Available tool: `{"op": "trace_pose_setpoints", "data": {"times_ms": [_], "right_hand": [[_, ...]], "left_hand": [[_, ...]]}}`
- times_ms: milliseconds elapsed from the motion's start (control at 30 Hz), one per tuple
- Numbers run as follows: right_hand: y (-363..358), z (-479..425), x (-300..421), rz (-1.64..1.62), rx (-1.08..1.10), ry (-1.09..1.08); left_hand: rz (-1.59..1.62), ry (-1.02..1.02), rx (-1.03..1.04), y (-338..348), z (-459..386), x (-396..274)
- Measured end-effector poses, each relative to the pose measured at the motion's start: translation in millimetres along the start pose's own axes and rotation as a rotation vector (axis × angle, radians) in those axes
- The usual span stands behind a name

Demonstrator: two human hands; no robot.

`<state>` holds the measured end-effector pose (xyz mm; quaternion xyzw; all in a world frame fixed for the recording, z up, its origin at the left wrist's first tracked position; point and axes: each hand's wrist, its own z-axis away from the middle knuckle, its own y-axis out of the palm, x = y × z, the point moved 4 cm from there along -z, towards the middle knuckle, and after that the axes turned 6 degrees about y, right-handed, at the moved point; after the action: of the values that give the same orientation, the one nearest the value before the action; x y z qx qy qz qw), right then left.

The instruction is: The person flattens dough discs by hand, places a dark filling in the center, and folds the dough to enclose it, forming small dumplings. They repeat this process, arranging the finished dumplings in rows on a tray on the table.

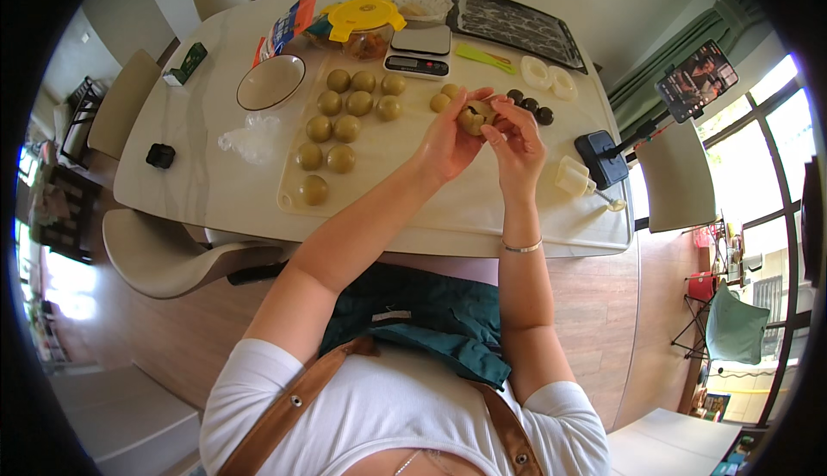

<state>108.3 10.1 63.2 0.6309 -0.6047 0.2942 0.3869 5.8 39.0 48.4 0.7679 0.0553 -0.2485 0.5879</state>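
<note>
My left hand [449,146] cups a piece of olive-yellow dough [477,119] wrapped around a dark filling, part of which shows through a gap at the top. Fingers and thumb of my right hand [519,143] press on the dough's edge from the other side. Just beyond my left fingers sit a few smaller yellow balls [440,102], partly hidden by the hand. Dark round filling balls [529,105] lie right of my right fingers. Several smooth olive dough balls [341,159] stand in rows on the left of the cream mat [394,185].
A kitchen scale [417,66], a yellow-lidded glass container [367,24] and a black baking tray [517,27] stand at the back. On the right are a plunger mould [574,177], white mould pieces [549,78] and a phone on a stand [698,82]. A bowl [271,82] and crumpled clear plastic [253,139] lie left.
</note>
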Motion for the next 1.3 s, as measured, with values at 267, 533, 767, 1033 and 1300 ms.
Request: {"op": "trace_pose_setpoints", "data": {"times_ms": [267,533,767,1033,1300], "right_hand": [[-4,-2,-7,0.157,-0.014,-0.190],[2,-1,1,-0.102,-0.067,-0.066],[4,6,-4,0.176,-0.132,-0.093],[16,12,-2,0.170,-0.183,-0.112],[22,13,9,0.241,-0.208,-0.206]], "left_hand": [[-0.091,0.022,0.066,-4,-3,1],[0.155,0.053,0.108,-3,-6,-1],[0.082,0.223,0.061,0,-3,-8],[-0.078,0.348,0.077,3,2,-12],[-0.132,0.387,0.081,7,4,-13]]}}
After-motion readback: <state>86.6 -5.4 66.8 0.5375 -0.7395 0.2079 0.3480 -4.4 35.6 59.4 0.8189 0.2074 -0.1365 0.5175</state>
